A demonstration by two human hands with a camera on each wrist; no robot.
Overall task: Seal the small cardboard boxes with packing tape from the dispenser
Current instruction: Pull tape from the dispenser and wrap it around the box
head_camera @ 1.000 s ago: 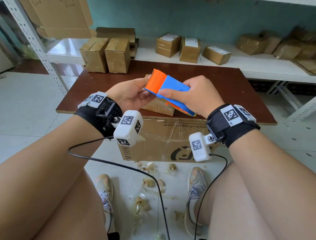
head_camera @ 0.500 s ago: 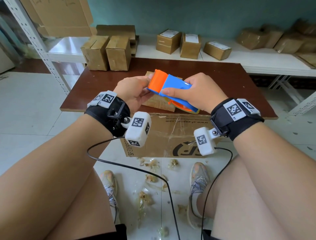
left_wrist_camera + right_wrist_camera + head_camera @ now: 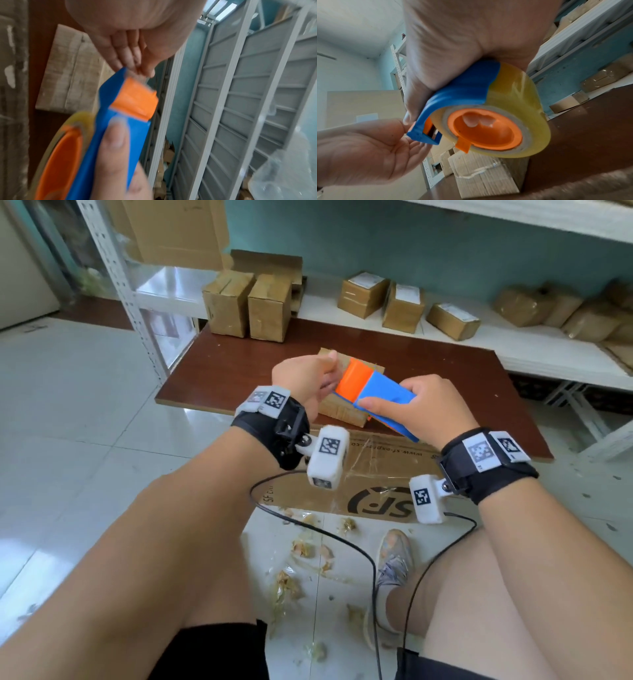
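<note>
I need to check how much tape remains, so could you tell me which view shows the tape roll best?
The right wrist view: the tape roll shows whole around its orange hub. The left wrist view catches only its blurred edge; in the head view the dispenser and right hand hide it.

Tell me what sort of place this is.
Probably a small parcel-packing or storeroom area: taped cardboard boxes sit on white metal shelving, and the right hand holds a tape dispenser over a box on a brown board.
</note>
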